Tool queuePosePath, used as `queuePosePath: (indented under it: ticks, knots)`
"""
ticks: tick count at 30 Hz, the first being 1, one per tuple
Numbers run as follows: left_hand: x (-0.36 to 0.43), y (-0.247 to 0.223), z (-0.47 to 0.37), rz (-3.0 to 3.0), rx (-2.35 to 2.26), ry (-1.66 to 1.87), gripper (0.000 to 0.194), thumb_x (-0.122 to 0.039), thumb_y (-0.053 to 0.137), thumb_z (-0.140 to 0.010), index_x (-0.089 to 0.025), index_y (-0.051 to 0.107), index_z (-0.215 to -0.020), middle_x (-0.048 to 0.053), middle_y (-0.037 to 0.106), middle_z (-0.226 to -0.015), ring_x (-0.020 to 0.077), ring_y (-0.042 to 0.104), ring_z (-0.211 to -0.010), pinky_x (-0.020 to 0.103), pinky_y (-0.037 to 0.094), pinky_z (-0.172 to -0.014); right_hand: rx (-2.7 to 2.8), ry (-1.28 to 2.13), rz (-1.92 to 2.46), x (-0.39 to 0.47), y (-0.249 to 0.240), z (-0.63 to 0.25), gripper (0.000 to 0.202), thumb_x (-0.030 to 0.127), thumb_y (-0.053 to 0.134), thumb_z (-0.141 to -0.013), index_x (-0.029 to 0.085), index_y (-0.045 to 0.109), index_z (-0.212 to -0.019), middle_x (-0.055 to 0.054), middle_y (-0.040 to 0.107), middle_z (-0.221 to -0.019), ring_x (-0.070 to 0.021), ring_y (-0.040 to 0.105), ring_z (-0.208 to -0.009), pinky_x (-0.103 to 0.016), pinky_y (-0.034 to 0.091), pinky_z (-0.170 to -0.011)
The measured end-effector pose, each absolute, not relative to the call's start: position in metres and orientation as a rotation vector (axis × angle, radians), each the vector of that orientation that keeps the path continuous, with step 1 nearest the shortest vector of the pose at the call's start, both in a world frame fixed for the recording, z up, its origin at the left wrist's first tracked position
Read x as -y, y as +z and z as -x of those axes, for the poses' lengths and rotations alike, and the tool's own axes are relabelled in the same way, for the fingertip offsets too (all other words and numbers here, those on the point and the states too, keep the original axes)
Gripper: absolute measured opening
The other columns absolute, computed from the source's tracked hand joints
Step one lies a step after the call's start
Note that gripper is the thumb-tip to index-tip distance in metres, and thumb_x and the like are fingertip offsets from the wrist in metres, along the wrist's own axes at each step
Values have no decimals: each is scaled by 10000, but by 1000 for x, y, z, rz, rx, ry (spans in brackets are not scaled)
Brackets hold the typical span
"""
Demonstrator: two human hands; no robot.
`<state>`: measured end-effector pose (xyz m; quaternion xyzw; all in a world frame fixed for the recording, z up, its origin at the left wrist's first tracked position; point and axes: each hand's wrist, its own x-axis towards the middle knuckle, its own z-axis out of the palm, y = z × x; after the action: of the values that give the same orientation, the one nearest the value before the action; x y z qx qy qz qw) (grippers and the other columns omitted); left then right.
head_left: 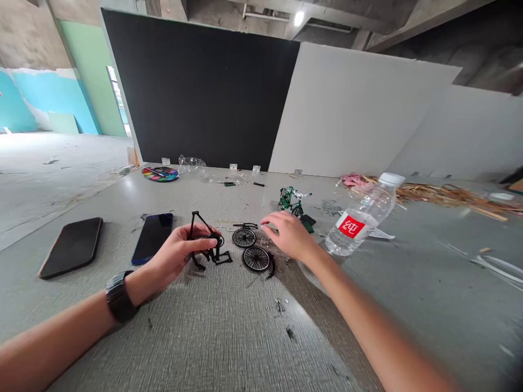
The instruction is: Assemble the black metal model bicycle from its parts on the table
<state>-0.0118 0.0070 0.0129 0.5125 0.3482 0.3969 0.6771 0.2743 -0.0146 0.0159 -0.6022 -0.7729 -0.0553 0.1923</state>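
My left hand [183,247] grips a black model bicycle frame [216,239] between thumb and fingers, its fork and pedal parts hanging below. My right hand [288,231] hovers over the table with fingers loosely curled and a small gap at the thumb; nothing can be seen in it. Close to its fingertips lies a thin black handlebar-like part [245,225]. Two black spoked wheels [244,237] rest on the table between my hands. A curved black part [271,265] lies against the nearer wheel. Behind my right hand stands a green model bicycle [291,198].
A clear water bottle [351,226] stands to the right. Two phones [73,247] lie at left. A paint palette [160,173] and crumpled clear plastic [192,165] are near the black panel [204,87]. Small loose bits [280,305] lie in front; straw-like strips [441,195] lie far right.
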Motion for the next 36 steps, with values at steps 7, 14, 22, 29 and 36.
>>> queuePosePath:
  ticks: [7, 14, 22, 29, 36]
  knots:
    - [-7, 1, 11, -1145, -774, 931, 284, -266, 854, -676, -167, 692, -888, 2, 675, -834, 61, 564, -648, 155, 427, -534, 2369, 165, 1561, 33, 29, -248, 417, 501, 561, -935, 243, 627, -1256, -81, 645, -1304, -252, 576, -1200, -392, 443, -1020]
    - [-9, 0, 9, -1176, -735, 947, 239, -247, 840, -688, -153, 690, -850, 32, 688, -913, 81, 584, -715, 160, 440, -566, 2429, 409, 1686, 41, 40, -256, 649, 583, 838, -600, 326, 652, -1166, -29, 695, -1137, -281, 629, -1032, -393, 496, -857]
    - [-8, 1, 12, -1099, -804, 1010, 310, -317, 854, -680, -172, 655, -868, -17, 619, -814, 51, 474, -583, 167, 364, -483, 2346, 327, 1561, 37, 36, -249, 329, 528, 682, -841, 285, 677, -1063, -40, 710, -1062, -231, 642, -972, -363, 486, -836]
    - [-9, 1, 12, -1125, -787, 1051, 283, -309, 836, -707, -173, 635, -852, -8, 620, -888, 55, 484, -647, 170, 373, -526, 2159, 67, 1717, 26, 35, -271, 241, 276, 473, -967, 242, 702, -1033, -69, 722, -1088, -225, 636, -994, -385, 461, -871]
    - [-7, 0, 12, -1155, -771, 1039, 276, -301, 843, -695, -174, 656, -852, -19, 629, -822, 58, 482, -615, 193, 355, -513, 2212, 602, 1878, 39, 60, -297, 67, 304, 690, -784, 264, 736, -809, -21, 706, -760, -183, 626, -704, -315, 457, -632]
